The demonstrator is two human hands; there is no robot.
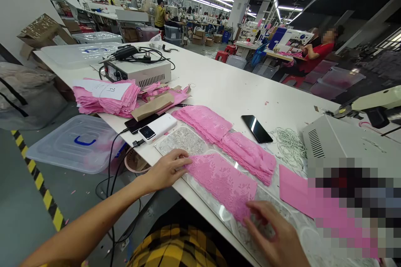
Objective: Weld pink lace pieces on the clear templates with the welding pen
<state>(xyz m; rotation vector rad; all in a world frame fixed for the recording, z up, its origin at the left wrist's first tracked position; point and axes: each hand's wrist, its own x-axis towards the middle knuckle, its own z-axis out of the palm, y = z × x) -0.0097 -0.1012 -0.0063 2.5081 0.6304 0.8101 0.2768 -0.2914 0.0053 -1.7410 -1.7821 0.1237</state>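
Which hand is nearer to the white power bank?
Left. The left hand, at the left end of the pink lace piece, is close to the white power bank; the right hand is at the lace's right end, farther away.

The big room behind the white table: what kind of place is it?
Probably a sewing workshop: I see a sewing machine, pink lace and a bundle of pink pieces.

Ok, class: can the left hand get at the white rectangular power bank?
Probably yes: the power bank lies near the left hand, nothing visibly blocking, though that hand touches the pink lace panel.
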